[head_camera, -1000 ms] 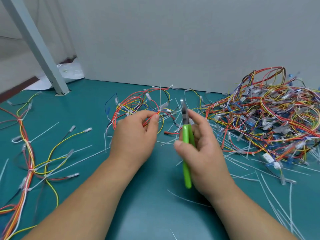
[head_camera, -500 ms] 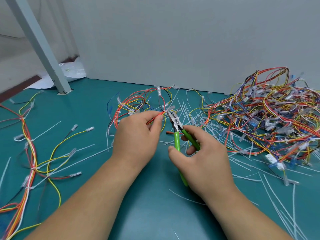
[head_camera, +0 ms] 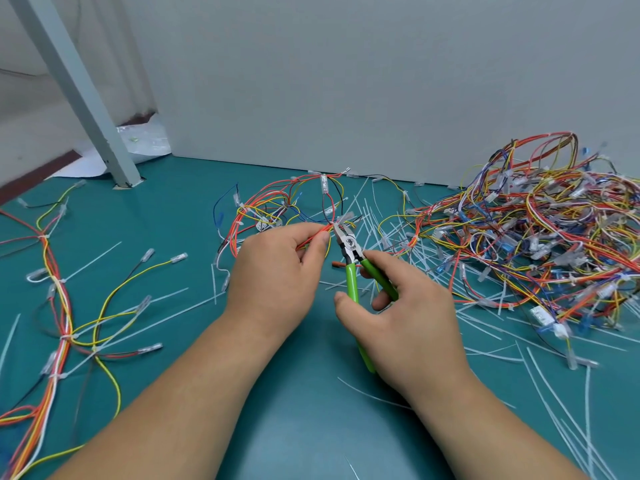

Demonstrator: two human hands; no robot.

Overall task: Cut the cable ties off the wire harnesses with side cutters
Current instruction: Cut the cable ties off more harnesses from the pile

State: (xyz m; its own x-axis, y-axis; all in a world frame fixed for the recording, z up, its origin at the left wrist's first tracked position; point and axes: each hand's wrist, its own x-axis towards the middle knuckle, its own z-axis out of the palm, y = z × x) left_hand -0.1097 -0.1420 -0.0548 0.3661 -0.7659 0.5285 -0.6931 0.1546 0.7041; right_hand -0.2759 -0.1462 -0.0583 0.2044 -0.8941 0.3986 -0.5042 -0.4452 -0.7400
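Note:
My left hand pinches a bundle of red and orange wires of the wire harness lying at the middle of the teal table. My right hand grips the green-handled side cutters, handles spread apart. The cutter jaws sit at a white cable tie on the bundle, just right of my left fingertips.
A big tangled pile of harnesses fills the right side. Another harness lies stretched along the left. Cut white ties litter the teal table. A grey wall stands behind, and a slanted metal leg at the far left.
The cutters tilted from upright to point left, their handles spread, and their jaws reached the tie beside my left fingertips. My left hand kept pinching the wires.

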